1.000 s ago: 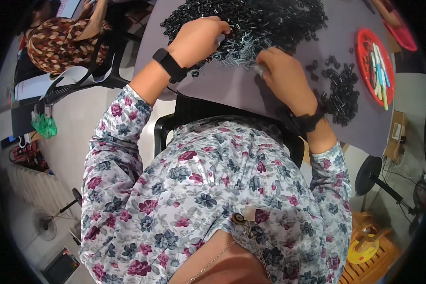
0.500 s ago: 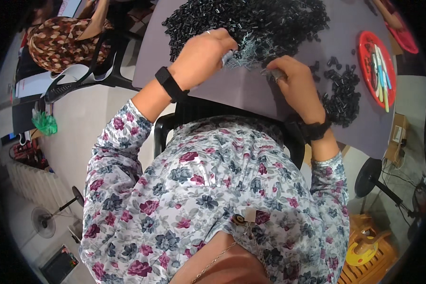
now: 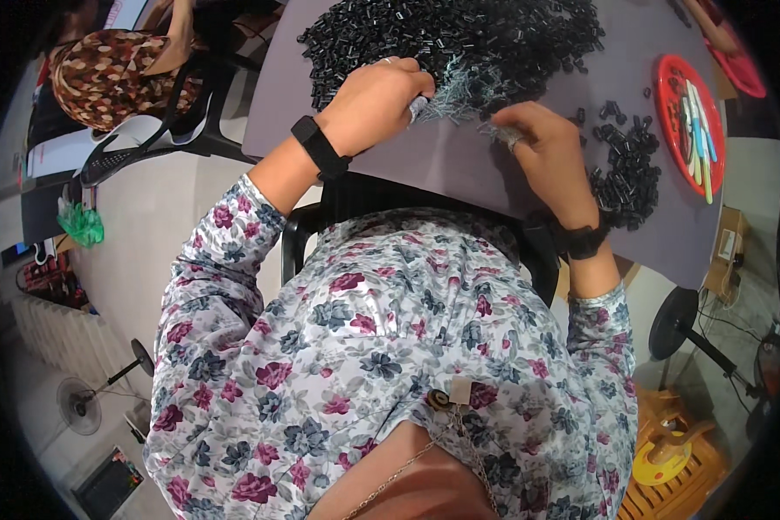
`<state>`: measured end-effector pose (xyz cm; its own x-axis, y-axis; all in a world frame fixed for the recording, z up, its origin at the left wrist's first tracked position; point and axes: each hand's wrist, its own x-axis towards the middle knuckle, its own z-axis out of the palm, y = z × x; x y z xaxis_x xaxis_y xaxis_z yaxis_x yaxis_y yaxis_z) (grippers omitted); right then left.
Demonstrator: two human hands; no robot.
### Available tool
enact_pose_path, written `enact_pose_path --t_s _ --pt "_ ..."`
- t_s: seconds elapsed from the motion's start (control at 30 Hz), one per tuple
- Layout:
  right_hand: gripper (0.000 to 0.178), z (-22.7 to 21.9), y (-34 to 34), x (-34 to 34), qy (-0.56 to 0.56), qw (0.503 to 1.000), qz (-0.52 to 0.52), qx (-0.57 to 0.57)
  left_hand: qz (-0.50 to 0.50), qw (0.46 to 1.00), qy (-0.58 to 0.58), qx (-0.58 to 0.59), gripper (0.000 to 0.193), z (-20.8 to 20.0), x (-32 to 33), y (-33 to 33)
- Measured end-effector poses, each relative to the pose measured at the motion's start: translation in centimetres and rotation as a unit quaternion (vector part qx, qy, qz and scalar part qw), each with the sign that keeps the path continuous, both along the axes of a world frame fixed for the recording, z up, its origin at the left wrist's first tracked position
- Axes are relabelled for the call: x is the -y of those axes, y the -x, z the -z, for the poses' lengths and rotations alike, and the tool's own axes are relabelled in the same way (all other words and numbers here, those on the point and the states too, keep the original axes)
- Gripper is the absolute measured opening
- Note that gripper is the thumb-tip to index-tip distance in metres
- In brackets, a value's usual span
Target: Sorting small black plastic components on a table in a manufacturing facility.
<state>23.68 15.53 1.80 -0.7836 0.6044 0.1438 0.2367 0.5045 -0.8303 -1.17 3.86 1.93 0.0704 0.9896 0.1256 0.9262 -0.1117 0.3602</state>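
Observation:
At the edge of a heap of small black plastic pieces (image 3: 459, 35), my left hand (image 3: 374, 97) is closed, its fingers curled together. Grey wrapping covers its thumb tip; whatever it grips is too small to make out. Beside its fingertips lies a loose pile of thin silvery metal pins (image 3: 452, 97). My right hand (image 3: 542, 149) hovers over the table just right of the pins, thumb and forefinger brought together in a pinch. Its thumb is wrapped in grey as well, and any small piece between the fingertips cannot be made out.
A smaller group of black pieces (image 3: 624, 169) lies right of my right hand. Farther right, a red tray (image 3: 670, 113) holds several slim-handled tools (image 3: 698, 143). The grey table (image 3: 459, 165) ends close to my body. Another person (image 3: 117, 82) sits at the far left.
My left hand and wrist have shifted slightly, staying beside the pins. My right hand's fingertips have moved a little, with the hand in nearly the same place.

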Motion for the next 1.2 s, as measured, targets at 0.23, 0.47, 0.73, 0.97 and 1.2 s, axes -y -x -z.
enact_pose_path --t_s 0.23,0.47,0.73,0.97,1.2 --pt "0.025 -0.1 0.4 -0.1 -0.019 0.999 0.007 -0.036 -0.015 0.992 -0.021 0.12 0.043 0.6 -0.1 1.1" --pt "0.024 0.2 0.5 0.4 0.052 0.997 0.027 -0.048 -0.039 0.981 -0.014 0.192 0.036 0.9 0.7 1.5" --pt "0.025 0.0 0.7 0.6 0.191 0.977 0.034 -0.09 -0.085 0.875 0.109 0.464 0.029 -1.0 1.3 1.0" --pt "0.019 -0.7 2.6 1.5 0.293 0.943 -0.01 -0.155 -0.124 0.785 0.128 0.593 0.025 -1.4 1.6 -0.3" --pt "0.017 -0.1 2.3 0.8 0.254 0.956 0.015 -0.144 -0.114 0.897 0.117 0.41 0.026 -0.1 1.7 0.5"
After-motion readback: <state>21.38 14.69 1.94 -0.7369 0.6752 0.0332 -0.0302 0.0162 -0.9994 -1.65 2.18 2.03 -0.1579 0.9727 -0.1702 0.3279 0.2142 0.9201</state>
